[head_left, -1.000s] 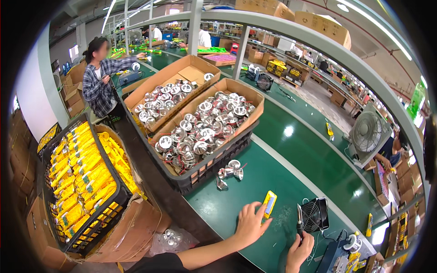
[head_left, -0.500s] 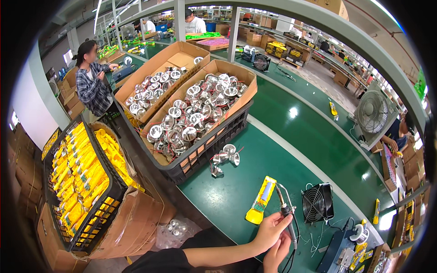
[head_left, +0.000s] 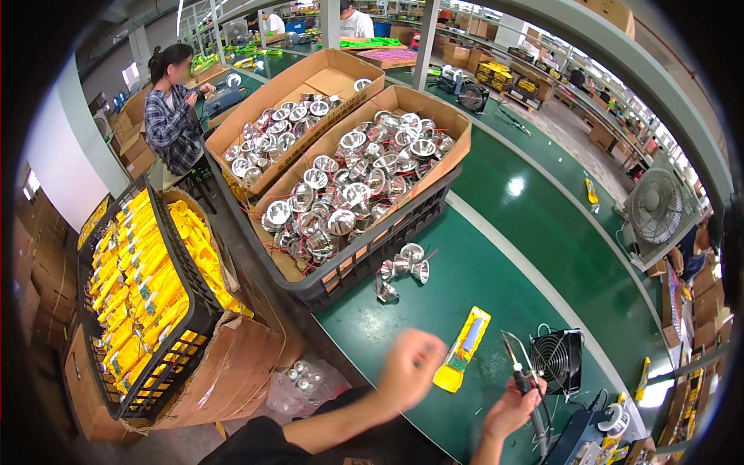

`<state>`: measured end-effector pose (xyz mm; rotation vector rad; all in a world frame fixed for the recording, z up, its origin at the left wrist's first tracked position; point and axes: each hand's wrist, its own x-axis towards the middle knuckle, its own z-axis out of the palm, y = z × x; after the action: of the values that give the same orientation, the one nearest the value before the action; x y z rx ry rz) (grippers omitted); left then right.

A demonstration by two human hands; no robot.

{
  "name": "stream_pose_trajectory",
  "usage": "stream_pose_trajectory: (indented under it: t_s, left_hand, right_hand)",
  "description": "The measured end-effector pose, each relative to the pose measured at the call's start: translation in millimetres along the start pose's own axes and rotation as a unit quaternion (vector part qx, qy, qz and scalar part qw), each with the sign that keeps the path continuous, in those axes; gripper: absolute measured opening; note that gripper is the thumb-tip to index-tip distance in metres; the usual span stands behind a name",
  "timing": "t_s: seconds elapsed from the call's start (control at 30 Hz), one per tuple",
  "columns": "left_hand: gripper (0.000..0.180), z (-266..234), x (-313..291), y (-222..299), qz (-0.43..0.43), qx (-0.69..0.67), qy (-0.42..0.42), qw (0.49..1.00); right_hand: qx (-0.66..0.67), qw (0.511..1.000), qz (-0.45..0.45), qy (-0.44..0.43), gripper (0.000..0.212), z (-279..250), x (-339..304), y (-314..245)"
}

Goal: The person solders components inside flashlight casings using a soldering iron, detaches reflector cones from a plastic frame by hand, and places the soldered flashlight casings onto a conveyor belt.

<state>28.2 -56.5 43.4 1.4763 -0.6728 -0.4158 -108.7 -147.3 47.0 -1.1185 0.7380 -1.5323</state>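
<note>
Head view shows the right hand point(head_left: 511, 407) with its fingers grasping the soldering iron point(head_left: 521, 381) alone, because the left hand point(head_left: 409, 370) has just come away from this tool. Left fingers are curled and blurred, so I cannot tell if they hold something; at least they no longer support the iron. Between the hands, the yellow casing point(head_left: 463, 350) lies on the green tabletop point(head_left: 360, 337). Farther out are a black fan point(head_left: 556, 360), and loose reflectors point(head_left: 400, 266) near the crate point(head_left: 314, 295).
</note>
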Motion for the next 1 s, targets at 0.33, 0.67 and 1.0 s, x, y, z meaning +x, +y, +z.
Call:
stream_pose_trajectory:
  t_s: [0.33, 0.67, 1.0]
  left_hand:
    - [0.018, -67.9, 87.9, -48.7, -0.033, 0.222, 0.181, 0.957]
    - [0.007, -49.8, 40.7, -52.5, -0.017, -0.098, 0.140, 0.985]
    - [0.005, -4.7, -11.6, -17.8, -0.036, 0.033, -0.057, 0.997]
  right_hand:
    - [-0.082, 0.985, 0.109, -0.108, 0.025, -41.8, 32.2, -13.0]
    - [-0.072, 0.985, 0.150, -0.049, 0.027, -39.1, 21.6, -9.6]
    - [0.055, 0.987, 0.139, -0.058, 0.019, -40.3, 4.3, -4.5]
